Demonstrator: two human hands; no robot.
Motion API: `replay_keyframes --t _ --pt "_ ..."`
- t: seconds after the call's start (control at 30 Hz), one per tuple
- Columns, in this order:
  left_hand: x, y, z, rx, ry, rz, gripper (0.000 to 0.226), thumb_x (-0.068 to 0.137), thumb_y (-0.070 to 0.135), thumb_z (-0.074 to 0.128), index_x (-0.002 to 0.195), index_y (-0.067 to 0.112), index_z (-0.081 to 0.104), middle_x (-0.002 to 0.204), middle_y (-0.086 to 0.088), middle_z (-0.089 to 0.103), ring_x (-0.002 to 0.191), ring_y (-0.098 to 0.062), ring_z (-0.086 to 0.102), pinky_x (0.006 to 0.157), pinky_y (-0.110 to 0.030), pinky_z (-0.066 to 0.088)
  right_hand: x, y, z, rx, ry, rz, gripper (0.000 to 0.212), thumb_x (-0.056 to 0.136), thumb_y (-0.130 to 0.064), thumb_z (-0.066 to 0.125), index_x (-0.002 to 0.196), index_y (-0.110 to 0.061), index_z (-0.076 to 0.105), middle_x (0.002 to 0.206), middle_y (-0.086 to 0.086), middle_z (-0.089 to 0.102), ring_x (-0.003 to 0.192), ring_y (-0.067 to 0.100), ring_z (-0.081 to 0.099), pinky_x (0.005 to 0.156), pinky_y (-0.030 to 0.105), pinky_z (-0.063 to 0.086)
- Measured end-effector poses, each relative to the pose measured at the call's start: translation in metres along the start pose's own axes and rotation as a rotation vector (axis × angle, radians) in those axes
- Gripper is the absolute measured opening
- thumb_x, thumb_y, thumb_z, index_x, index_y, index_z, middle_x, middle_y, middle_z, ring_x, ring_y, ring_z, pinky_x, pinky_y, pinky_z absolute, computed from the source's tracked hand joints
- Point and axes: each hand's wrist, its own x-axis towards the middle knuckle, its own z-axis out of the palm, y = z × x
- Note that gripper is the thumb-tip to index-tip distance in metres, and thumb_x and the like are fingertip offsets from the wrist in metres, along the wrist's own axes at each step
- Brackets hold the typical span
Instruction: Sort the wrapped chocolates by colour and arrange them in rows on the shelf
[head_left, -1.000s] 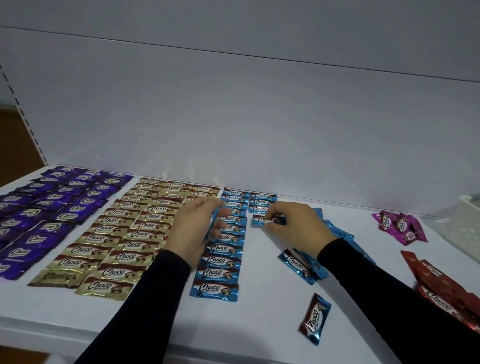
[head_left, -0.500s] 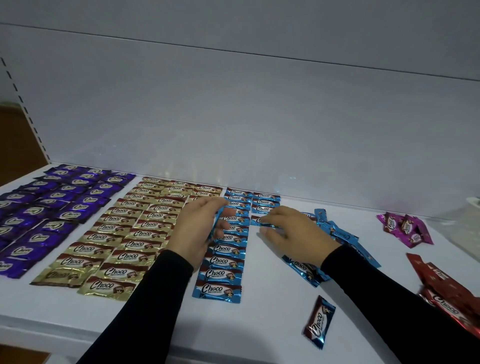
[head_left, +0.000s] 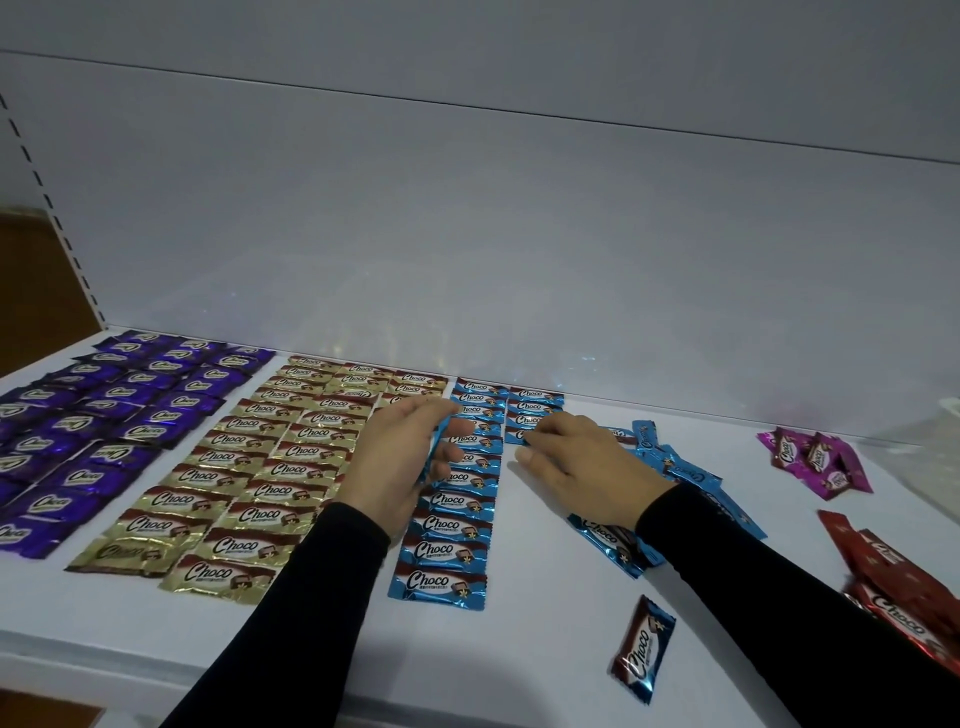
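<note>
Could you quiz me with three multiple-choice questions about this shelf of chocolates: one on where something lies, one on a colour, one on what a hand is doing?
1. Where do the purple chocolates lie?
A. far left of the shelf
B. far right
C. between the gold and blue rows

2. What colour is the small loose pile at the back right?
A. green
B. pink
C. orange

3. What is the left hand doing?
A. lying flat and empty
B. holding blue chocolates
C. gripping a red chocolate

Answers
1. A: the purple rows fill the left end, beside the gold rows.
2. B: those wrappers are pink, with the red pile nearer the front edge.
3. B: thin blue wrappers show edge-on between its thumb and curled fingers, above the blue row.
</note>
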Motion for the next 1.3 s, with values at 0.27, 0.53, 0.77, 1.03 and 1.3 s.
replay_keyframes --t 0.27,0.53,0.77,1.03,1.3 --pt "0.002 0.001 -0.001 -0.079 -0.116 -0.080 0.029 0.098 -0.004 0.046 0.116 0.009 0.064 0.112 -0.016 0.067 0.089 -0.021 0.066 0.064 -0.026 0.056 0.003 0.002 0.002 0.047 0.037 0.002 0.049 0.103 -0.048 0.027 0.125 -0.019 0.061 0.129 0.001 0.051 0.118 0.018 0.044 0.104 0.040 0.038" --pt "-0.005 -0.005 -0.004 -0.087 -0.431 -0.032 0.042 0.091 -0.015 0.055 0.123 0.011 0.062 0.112 -0.021 0.067 0.079 -0.021 0.071 0.067 -0.024 0.060 -0.007 -0.017 -0.006 0.676 0.353 0.036 0.025 0.099 -0.042 0.049 0.103 -0.027 0.069 0.091 -0.007 0.069 0.088 0.008 0.061 0.080 0.030 0.049" --pt "-0.007 -0.008 0.000 -0.019 -0.448 -0.004 0.033 0.092 -0.004 0.062 0.122 0.010 0.061 0.090 -0.015 0.075 0.074 -0.022 0.073 0.061 -0.022 0.059 -0.010 -0.027 -0.011 1.008 0.369 0.060 0.004 0.090 -0.025 0.069 0.092 -0.022 0.072 0.088 0.006 0.073 0.077 0.014 0.065 0.070 0.033 0.054" --pt "-0.008 -0.007 0.001 0.010 -0.320 0.005 0.012 0.095 0.005 0.062 0.103 0.003 0.070 0.092 -0.014 0.076 0.072 -0.022 0.074 0.053 -0.019 0.057 -0.021 -0.019 -0.009 0.975 0.380 0.117 0.005 0.092 -0.026 0.067 0.091 -0.024 0.071 0.086 -0.005 0.073 0.077 0.004 0.066 0.072 0.025 0.054" --pt "-0.009 -0.009 0.004 0.111 -0.313 0.108 0.012 0.094 0.004 0.063 0.105 0.005 0.067 0.080 -0.012 0.076 0.069 -0.024 0.074 0.057 -0.022 0.060 -0.030 -0.020 -0.012 0.401 0.401 -0.156 0.021 0.086 -0.030 0.073 0.106 -0.027 0.069 0.093 -0.027 0.056 0.091 -0.007 0.052 0.081 0.007 0.038"
